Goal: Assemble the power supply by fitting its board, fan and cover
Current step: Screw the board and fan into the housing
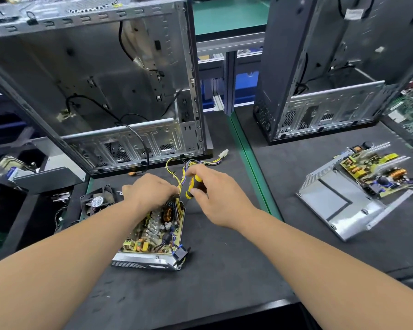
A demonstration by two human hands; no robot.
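Both forearms reach out from under the head camera, over the dark bench (pixel 224 270), to the open power supply (pixel 153 234) that sits just ahead of me. Its board (pixel 153 229) already lies inside the metal tray, parts facing up, with the bundle of yellow and black wires (pixel 184 167) rising from the far end.

For my left hand (pixel 150 191), the grip is curled over the far left corner of the board, fingers bent down onto it; I judge it is steadying the board in its tray, though my knuckles hide exactly what the fingertips touch. For my right hand (pixel 215 194), the grip is closed round a yellow and black screwdriver (pixel 192 186), pinched between thumb and fingers, with the tip pointing down toward the far corner of the board beside the wires.

I take this step to be screwing the board down. To do it well, I should keep the wires pushed clear of the tip, hold the driver upright over the screw, and press the board flat so its hole stays lined up. I cannot see the screw itself.

Left of the supply, the fan (pixel 97 201) lies loose on the bench, not yet fitted. A second supply with its cover (pixel 332 201) open lies well apart on the right, and two empty computer cases (pixel 105 91) stand behind.
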